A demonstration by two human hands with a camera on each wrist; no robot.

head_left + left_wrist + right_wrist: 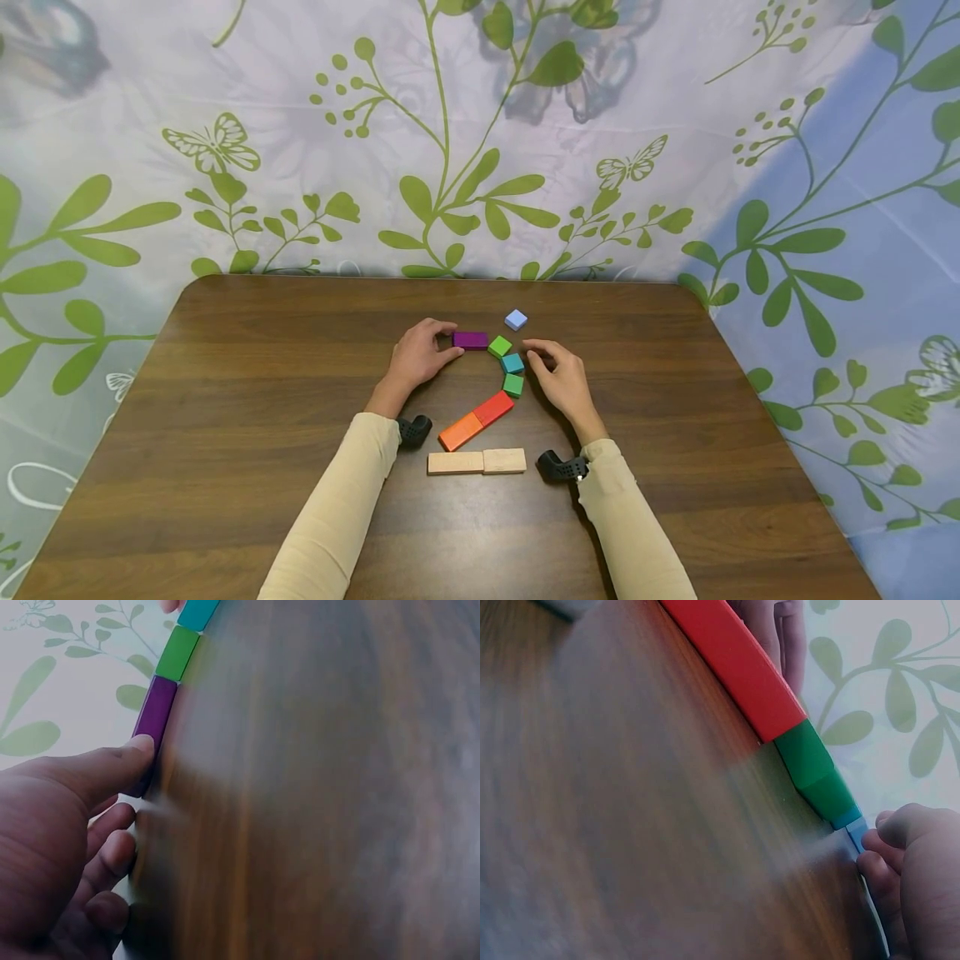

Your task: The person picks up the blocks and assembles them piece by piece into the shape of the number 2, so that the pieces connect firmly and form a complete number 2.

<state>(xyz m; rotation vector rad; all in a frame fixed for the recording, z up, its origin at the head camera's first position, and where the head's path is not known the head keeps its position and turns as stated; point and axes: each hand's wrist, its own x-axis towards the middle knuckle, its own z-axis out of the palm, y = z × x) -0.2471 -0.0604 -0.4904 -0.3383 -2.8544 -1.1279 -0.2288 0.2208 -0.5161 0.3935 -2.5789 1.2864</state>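
Observation:
In the head view my left hand [418, 357] pinches the left end of a purple rectangular block [471, 341] between thumb and fingers. The left wrist view shows the thumb on the purple block's [156, 709] near face. A light green cube [500, 347] sits at its right end, followed by a teal cube [512, 363] and a darker green cube [513, 385] in a curve. Red [494, 407] and orange [461, 432] blocks continue the row toward the lower left. My right hand [566, 382], fingers loosely bent, hovers just right of the cubes, holding nothing visible.
A pale blue cube [516, 319] lies apart, behind the light green cube. Nearer me, two plain wooden blocks [456, 463] lie end to end. The brown table [225, 400] ends at a patterned cloth backdrop [285, 167].

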